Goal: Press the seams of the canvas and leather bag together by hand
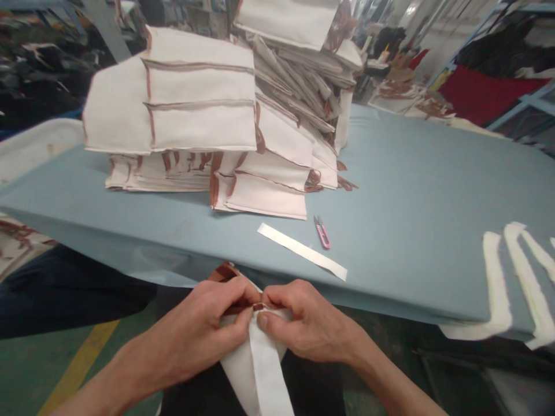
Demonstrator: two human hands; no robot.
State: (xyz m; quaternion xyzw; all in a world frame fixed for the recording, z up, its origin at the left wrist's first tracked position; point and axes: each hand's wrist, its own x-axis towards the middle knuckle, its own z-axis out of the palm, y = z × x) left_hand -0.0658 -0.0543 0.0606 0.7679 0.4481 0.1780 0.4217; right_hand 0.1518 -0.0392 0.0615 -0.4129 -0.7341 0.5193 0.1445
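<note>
**At the near edge of the table [411, 219], a cream fabric piece [237, 367] pinched from both sides**

From the head camera, the fabric piece hangs between the left hand [225, 315] and the right hand [307, 320], just this side of the table. Both hands have thumb and fingers closed on its upper end, thumbs nearly meeting at a small brown tab [258, 307]. A white band [271, 375] runs downward from there, between the wrists. Beyond the hands, a loose white strip [302, 251] lies on the table near pink-handled snips [322, 234]; farther back stand stacked cream pieces [199, 124].
</note>
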